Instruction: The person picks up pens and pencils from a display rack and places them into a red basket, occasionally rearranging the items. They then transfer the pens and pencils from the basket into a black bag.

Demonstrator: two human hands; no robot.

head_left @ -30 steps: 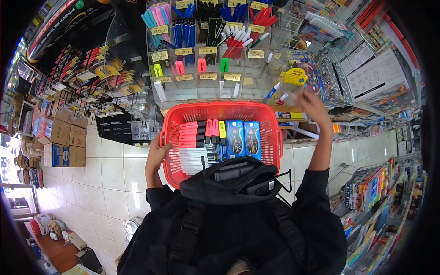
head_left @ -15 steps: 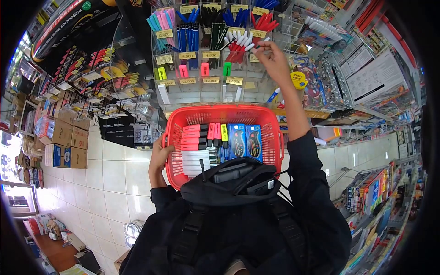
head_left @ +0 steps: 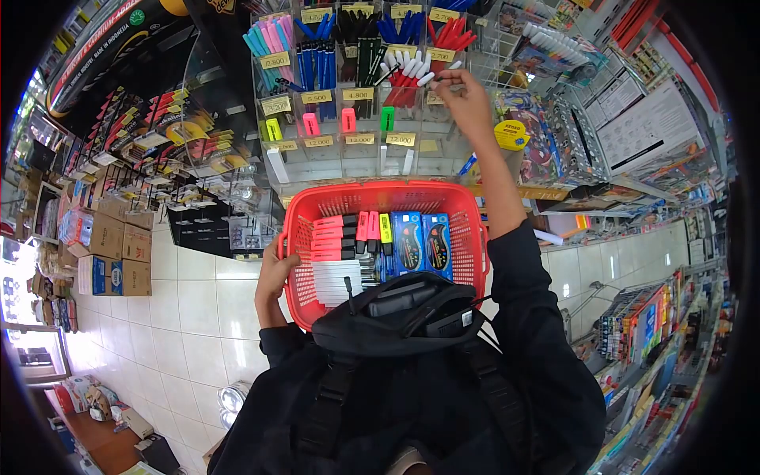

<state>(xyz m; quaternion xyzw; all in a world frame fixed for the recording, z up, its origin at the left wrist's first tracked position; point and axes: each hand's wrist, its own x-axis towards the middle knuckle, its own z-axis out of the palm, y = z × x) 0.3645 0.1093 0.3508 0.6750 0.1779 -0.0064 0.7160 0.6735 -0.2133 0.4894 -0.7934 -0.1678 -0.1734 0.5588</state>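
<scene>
My left hand (head_left: 276,273) is wrapped around the left rim of a red plastic basket (head_left: 294,207). In it lie pink highlighters (head_left: 334,233), a yellow highlighter (head_left: 386,229), a stack of white sticks or boxes (head_left: 336,283) and two blue packs (head_left: 408,241). My right hand (head_left: 467,101) is raised at the clear pen rack (head_left: 372,165), thumb and fingertips bent together beside red pens with white caps (head_left: 408,67). Whether a pen is between those fingertips is too small to make out.
Single highlighters, such as a green one (head_left: 387,119), stand in the rack's lower row. A black pouch (head_left: 396,317) on my chest overlaps the basket's near side. Hanging goods (head_left: 134,134) are on the left, cartons (head_left: 119,245) on the tiled floor, and a magazine rack (head_left: 641,317) at right.
The rack has shifted slightly left in view. My right hand's fingers have altered their bend a little beside the white caps. My left hand stays on the basket.
</scene>
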